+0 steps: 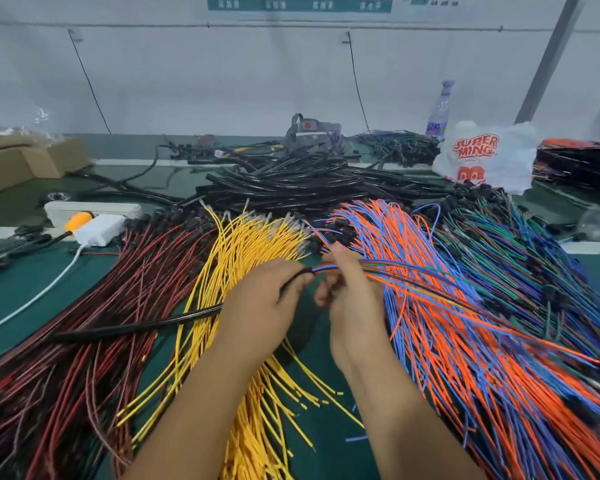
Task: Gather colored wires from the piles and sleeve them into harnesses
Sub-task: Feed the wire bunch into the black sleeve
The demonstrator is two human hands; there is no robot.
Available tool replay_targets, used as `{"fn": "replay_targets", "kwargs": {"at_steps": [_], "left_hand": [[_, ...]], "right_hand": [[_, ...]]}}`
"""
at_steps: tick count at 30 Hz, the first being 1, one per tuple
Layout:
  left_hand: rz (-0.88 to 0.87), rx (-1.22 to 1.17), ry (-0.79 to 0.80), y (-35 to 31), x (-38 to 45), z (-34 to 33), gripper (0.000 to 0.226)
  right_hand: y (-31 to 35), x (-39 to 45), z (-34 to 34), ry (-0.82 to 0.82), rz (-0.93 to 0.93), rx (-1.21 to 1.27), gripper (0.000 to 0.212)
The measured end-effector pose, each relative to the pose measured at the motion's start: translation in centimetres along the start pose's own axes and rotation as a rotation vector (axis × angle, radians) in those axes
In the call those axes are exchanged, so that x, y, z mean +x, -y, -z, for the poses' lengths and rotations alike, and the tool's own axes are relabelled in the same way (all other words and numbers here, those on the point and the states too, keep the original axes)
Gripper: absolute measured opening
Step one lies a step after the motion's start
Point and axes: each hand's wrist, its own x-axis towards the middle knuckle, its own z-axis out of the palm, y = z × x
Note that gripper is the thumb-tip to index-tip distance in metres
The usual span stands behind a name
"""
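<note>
**Clutter at the back of the desk**

A white "SUPER MING" plastic bag sits at far right. Just behind it to its left stands a clear bottle. Far left of it lie cardboard boxes, a white power strip and a white adapter.

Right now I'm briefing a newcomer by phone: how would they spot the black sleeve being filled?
Start at the fan of yellow wires in the middle of the green table. Just in front of it the left hand grips a black sleeve that trails left over the dark red wires. Unlike the stacked black sleeves behind, a mixed wire bundle held by the right hand enters its mouth.
</note>
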Motion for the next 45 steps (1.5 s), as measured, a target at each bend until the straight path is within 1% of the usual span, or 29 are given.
{"fn": "replay_targets", "kwargs": {"at_steps": [2,3,4,6,8,11,13,17,19,21,22,24,25,26,28,30,31,32,34,36,37,39,41,42,43,45], "left_hand": [[0.004,0.034,0.01,0.5,0.1,0.2,0.016],[-0.001,0.071,0.032,0.8,0.0,0.4,0.017],[0.0,0.116,0.063,1.1,-0.1,0.6,0.018],[0.031,0.223,0.129,1.4,-0.2,0.8,0.026],[0.061,0.299,0.146,1.5,-0.3,0.7,0.035],[0.062,0.357,0.13,1.6,-0.3,0.5,0.04],[0.024,0.349,0.127,1.5,-0.2,0.5,0.038],[-0.063,0.277,0.139,0.9,-0.1,0.5,0.041],[-0.08,0.272,0.128,0.4,-0.2,0.3,0.04],[-0.073,0.274,0.095,-0.1,-0.4,0.1,0.044],[-0.054,0.256,0.077,-0.3,-0.5,0.1,0.049],[0.006,0.192,0.047,-0.5,-0.5,0.0,0.053],[0.04,0.155,0.039,-0.6,-0.5,-0.1,0.052],[0.07,0.118,0.033,-0.5,-0.4,-0.1,0.051],[0.109,0.065,0.02,-0.2,-0.4,0.0,0.047],[0.122,0.059,0.011,0.0,-0.6,0.2,0.042],[0.118,0.072,0.014,0.1,-0.6,0.3,0.042],[0.108,0.094,0.021,0.1,-0.6,0.5,0.044],[0.076,0.159,0.037,0.2,-0.6,1.0,0.045],[0.038,0.223,0.049,0.1,-0.6,1.4,0.039],[0.025,0.253,0.051,0.0,-0.6,1.6,0.036],[-0.001,0.309,0.045,-0.4,-0.6,1.6,0.035],[-0.041,0.348,0.032,-0.9,-0.5,1.4,0.034],[-0.068,0.357,0.023,-1.2,-0.4,1.3,0.033],[-0.096,0.355,0.013,-1.4,-0.4,1.1,0.031],[-0.129,0.312,0.008,-1.6,-0.4,0.9,0.026]], "right_hand": [[0.5,0.2,0.2,-0.081,0.037,0.085,0.02],[0.7,0.3,0.3,-0.127,0.061,0.085,0.024],[0.9,0.4,0.4,-0.177,0.089,0.06,0.029],[0.9,0.5,0.6,-0.258,0.178,-0.076,0.036],[0.7,0.2,0.6,-0.273,0.28,-0.233,0.037],[0.4,-0.1,0.6,-0.247,0.344,-0.343,0.038],[0.4,-0.1,0.5,-0.221,0.323,-0.354,0.042],[0.2,-0.2,0.4,-0.102,0.256,-0.307,0.04],[-0.1,-0.2,0.3,-0.03,0.255,-0.324,0.039],[-0.3,-0.2,0.3,0.025,0.211,-0.315,0.037],[-0.1,-0.2,0.2,0.053,0.159,-0.275,0.034],[0.4,-0.3,0.2,0.118,0.015,-0.088,0.021],[0.6,-0.3,0.2,0.138,-0.044,0.023,0.019],[0.8,-0.3,0.2,0.139,-0.075,0.096,0.024],[1.3,-0.2,0.1,0.076,-0.08,0.16,0.031],[1.7,-0.1,0.1,0.0,-0.053,0.192,0.028],[1.9,0.0,0.2,-0.035,-0.046,0.2,0.025],[2.1,0.0,0.3,-0.073,-0.039,0.205,0.026],[2.1,0.2,0.4,-0.151,0.005,0.196,0.039],[1.9,0.3,0.4,-0.225,0.09,0.09,0.057],[1.8,0.3,0.4,-0.249,0.131,0.005,0.062],[1.6,0.2,0.4,-0.269,0.215,-0.141,0.061],[1.3,0.0,0.4,-0.217,0.289,-0.219,0.055],[1.0,-0.2,0.4,-0.16,0.304,-0.252,0.05],[0.7,-0.3,0.3,-0.088,0.3,-0.283,0.047],[0.1,-0.8,-0.1,0.062,0.227,-0.314,0.042]]}}
